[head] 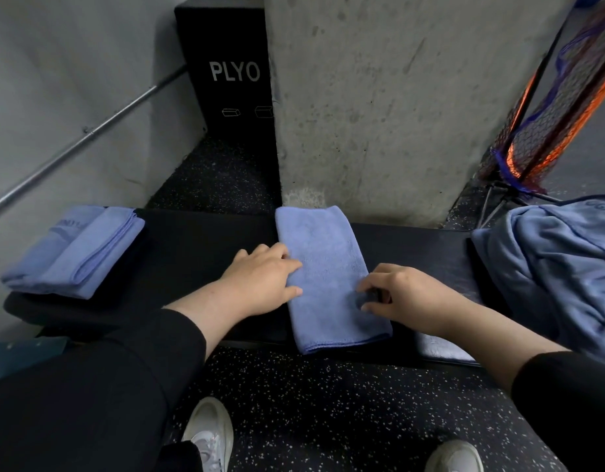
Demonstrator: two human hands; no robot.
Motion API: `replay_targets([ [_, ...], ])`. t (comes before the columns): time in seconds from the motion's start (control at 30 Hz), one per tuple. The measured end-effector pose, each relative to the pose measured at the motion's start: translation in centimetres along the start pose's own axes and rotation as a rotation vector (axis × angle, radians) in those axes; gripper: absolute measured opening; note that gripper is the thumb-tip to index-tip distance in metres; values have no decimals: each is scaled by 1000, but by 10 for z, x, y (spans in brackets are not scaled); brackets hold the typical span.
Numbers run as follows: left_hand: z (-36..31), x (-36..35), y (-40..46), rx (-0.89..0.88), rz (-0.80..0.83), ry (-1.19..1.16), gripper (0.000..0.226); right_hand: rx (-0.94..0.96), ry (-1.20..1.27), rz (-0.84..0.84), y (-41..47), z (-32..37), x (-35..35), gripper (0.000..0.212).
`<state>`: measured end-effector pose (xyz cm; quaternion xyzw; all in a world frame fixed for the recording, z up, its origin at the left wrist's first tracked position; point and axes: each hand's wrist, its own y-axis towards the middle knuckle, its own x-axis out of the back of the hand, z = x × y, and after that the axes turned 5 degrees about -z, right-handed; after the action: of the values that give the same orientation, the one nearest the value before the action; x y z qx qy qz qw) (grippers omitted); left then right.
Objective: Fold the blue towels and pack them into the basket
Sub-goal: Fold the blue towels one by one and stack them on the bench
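Observation:
A blue towel (325,264), folded into a long narrow strip, lies across the black bench (199,247) in front of me. My left hand (263,277) rests flat on the towel's left edge with fingers spread. My right hand (396,291) pinches the towel's right edge between thumb and fingers. A stack of folded blue towels (73,250) sits on the bench's left end. A heap of unfolded blue towels (560,264) lies at the right end. No basket is in view.
A concrete pillar (396,97) rises right behind the bench. A black PLYO box (233,73) stands farther back, left of it. An orange and blue net (560,103) on a stand leans at the right. My shoes (209,434) are on the speckled rubber floor.

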<state>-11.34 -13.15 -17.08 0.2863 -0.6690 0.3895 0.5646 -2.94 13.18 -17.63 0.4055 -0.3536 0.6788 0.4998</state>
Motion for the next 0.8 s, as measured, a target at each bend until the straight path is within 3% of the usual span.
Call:
replay_targets([
  [0.2,7,-8,10,-5,-14,50,53,49,-135,-97,1,0,-9,32],
  [0.33,5,-10,7,-99,-268,27,31,192,-180,-128,-8,4,-13,30],
  [0.43,6,-16,-8,-250,-128,-66,48,208,-173,29,-20,3,-16,51],
  [0.5,8,-23,-19,-228,-3,-45,63,197,-177,53,-26,-2,-18,61],
  [0.63,7,-31,-36,-203,15,-7,68,208,-228,-99,-32,-1,-25,39],
  [0.8,2,-23,-43,-351,-143,-34,54,251,-374,-262,-27,15,-35,20],
])
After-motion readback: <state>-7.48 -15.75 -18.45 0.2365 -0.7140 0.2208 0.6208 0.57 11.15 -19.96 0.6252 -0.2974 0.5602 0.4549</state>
